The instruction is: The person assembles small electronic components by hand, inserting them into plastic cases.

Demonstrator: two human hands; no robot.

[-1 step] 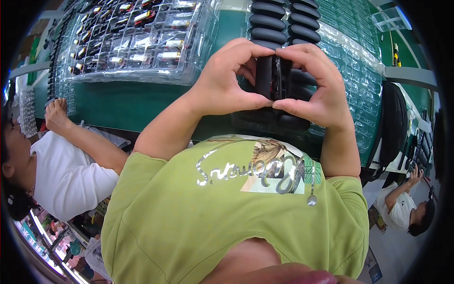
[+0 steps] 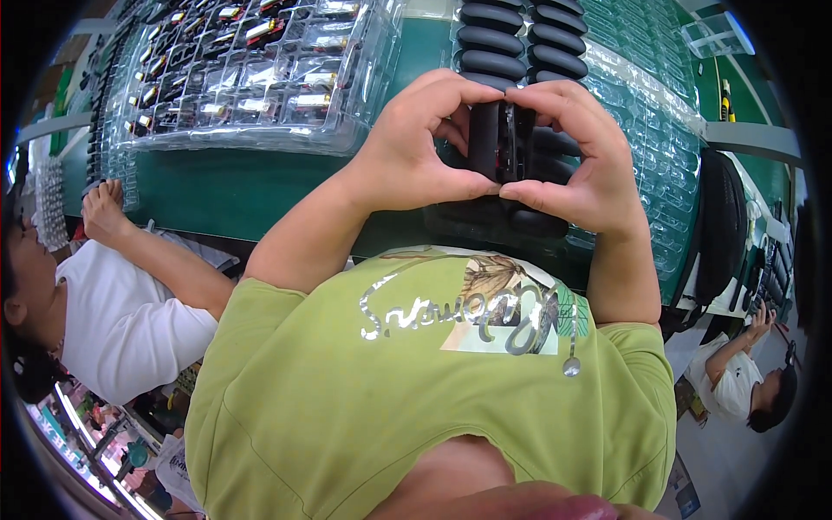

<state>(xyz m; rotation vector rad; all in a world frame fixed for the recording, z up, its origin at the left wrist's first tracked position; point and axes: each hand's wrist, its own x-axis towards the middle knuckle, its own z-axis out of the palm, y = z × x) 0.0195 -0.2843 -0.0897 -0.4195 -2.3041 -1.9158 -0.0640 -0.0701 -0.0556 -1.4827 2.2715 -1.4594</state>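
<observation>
Black oblong plastic case [image 2: 498,143] is held between both hands, near the front edge of the dark green tabletop [image 2: 221,195]. Its long axis runs away from the wearer. A narrow gap along the upward-facing side separates the two halves; small dark internal parts and a spot of red show inside. Contact between case and tabletop cannot be determined.

Left hand [image 2: 412,143]: thumb and index finger are curved into a wide C, thumb tip at the near end of the case, index fingertip at the far end. Other fingers are bent behind them, against or just beside the left half.

Right hand [image 2: 594,160]: mirrors this grip, thumb at the near end, index finger at the far end. The position of its remaining fingers cannot be fully seen. Opposing fingertips of the two hands lie close together at each end.

Surrounding items: a clear compartmented plastic tray [image 2: 286,139] at far left contains small black and silver parts with touches of red. Dark grey oval cases [image 2: 490,39] stand in two columns beyond the hands. Clear moulded plastic trays [image 2: 646,139] extend to the right, beside a black fabric bag [image 2: 721,217].
</observation>
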